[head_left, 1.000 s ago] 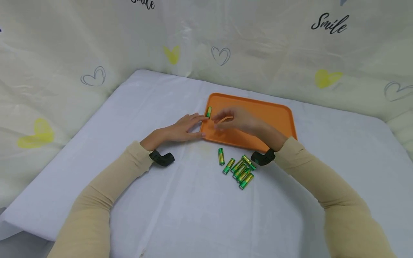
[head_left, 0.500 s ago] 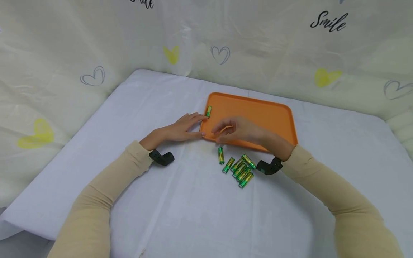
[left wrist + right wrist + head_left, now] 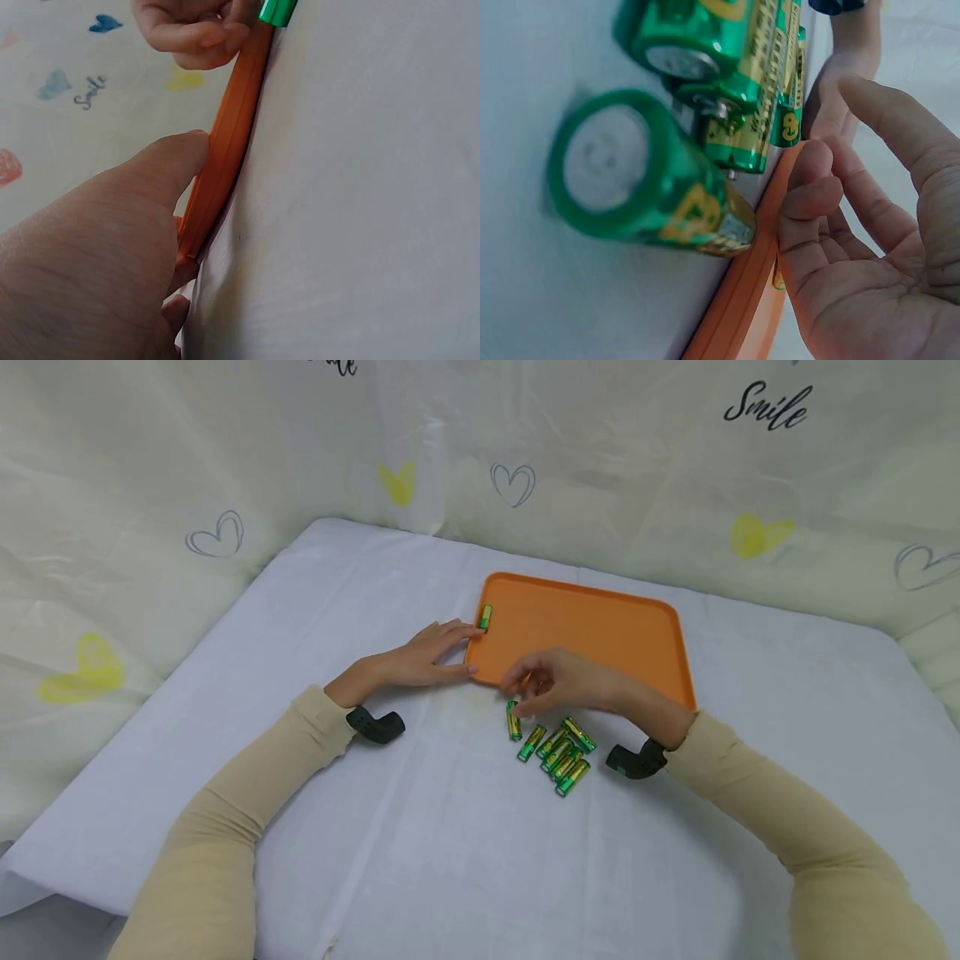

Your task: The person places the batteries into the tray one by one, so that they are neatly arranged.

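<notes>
An orange tray lies on the white-covered table. My left hand rests at its left edge with fingers extended; in the left wrist view the thumb lies against the rim. Just beyond those fingertips, one green and gold battery sits inside the tray along its left side. My right hand hovers over the tray's near edge, fingers bent and thumb apart. Its fingertips are right at the top of a battery lying on the cloth. The right wrist view shows nothing between thumb and fingers.
Several more batteries lie in a loose cluster on the table, in front of the tray and below my right hand. A pale curtain printed with hearts hangs behind the table. Black wrist cameras sit on both wrists.
My right hand has moved from over the tray's left part toward me, down to the battery nearest the tray. My left hand and the batteries stay in place.
</notes>
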Demonstrator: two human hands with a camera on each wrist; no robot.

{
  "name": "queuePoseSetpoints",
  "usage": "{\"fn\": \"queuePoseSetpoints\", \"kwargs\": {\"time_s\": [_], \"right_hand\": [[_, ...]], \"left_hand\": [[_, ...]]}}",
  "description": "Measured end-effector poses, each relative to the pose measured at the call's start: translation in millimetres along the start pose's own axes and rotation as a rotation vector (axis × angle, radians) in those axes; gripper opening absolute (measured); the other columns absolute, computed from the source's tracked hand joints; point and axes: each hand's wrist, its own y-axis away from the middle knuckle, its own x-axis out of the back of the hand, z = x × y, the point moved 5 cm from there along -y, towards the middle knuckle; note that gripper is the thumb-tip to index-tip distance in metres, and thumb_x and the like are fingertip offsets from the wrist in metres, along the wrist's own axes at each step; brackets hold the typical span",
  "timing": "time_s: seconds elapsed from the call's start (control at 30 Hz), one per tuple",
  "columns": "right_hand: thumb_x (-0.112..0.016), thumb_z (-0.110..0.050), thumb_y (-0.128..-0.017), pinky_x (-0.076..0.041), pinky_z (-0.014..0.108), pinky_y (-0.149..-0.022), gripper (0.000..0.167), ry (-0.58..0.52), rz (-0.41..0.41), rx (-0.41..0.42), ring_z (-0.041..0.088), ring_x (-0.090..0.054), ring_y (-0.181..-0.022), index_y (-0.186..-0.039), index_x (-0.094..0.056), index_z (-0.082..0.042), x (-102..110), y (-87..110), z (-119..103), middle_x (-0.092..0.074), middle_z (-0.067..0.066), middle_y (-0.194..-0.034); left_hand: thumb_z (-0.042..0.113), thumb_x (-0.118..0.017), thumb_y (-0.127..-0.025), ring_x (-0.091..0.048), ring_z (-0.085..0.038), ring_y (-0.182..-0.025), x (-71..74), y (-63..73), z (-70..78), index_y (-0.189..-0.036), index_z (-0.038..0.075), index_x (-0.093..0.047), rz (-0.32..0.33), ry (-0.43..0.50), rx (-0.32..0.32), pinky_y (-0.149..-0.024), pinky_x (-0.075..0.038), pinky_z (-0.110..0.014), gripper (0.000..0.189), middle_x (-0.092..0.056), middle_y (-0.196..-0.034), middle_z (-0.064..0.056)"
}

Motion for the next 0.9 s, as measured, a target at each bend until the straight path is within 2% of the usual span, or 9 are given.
{"fn": "queuePoseSetpoints", "kwargs": {"time_s": [0.13,0.2,0.6,0.9], "right_hand": [[-0.078,-0.015,-0.084,-0.047,0.021,-0.066,0.034,0.056,-0.006,0.085,0.020,-0.054,-0.079,-0.114,-0.067,-0.004,-5,1.2,-4,-0.066,0.006,-0.102],[-0.079,-0.015,-0.083,-0.045,0.021,-0.066,0.034,0.072,0.001,0.102,0.020,-0.053,-0.078,-0.113,-0.067,-0.003,-6,2.0,-5,-0.066,0.007,-0.101],[-0.085,-0.022,-0.077,-0.044,0.022,-0.063,0.039,0.161,0.065,0.008,0.018,-0.052,-0.076,-0.111,-0.071,-0.010,-10,8.2,-7,-0.065,0.002,-0.101],[-0.087,-0.025,-0.073,-0.044,0.022,-0.060,0.046,0.307,0.085,0.076,0.017,-0.050,-0.072,-0.112,-0.070,-0.008,-16,13.2,-16,-0.061,0.005,-0.103]], "left_hand": [[0.044,-0.055,-0.098,-0.003,-0.022,-0.151,-0.1,0.5,-1.4,-0.153,0.019,-0.028,-0.003,-0.002,0.001,-0.121,0.006,-0.043,0.066,-0.018,-0.161,-0.006],[0.044,-0.054,-0.098,-0.002,-0.022,-0.151,-0.3,0.6,-2.1,-0.153,0.019,-0.027,-0.006,0.000,0.003,-0.121,0.006,-0.043,0.066,-0.017,-0.161,-0.006],[0.044,-0.053,-0.099,-0.001,-0.022,-0.151,-2.1,0.8,-1.7,-0.154,0.019,-0.026,-0.013,0.010,0.001,-0.121,0.006,-0.042,0.066,-0.016,-0.162,-0.006],[0.043,-0.054,-0.099,-0.002,-0.024,-0.151,0.4,1.3,1.7,-0.154,0.019,-0.026,-0.011,0.004,0.001,-0.121,0.004,-0.044,0.066,-0.016,-0.161,-0.009]]}}
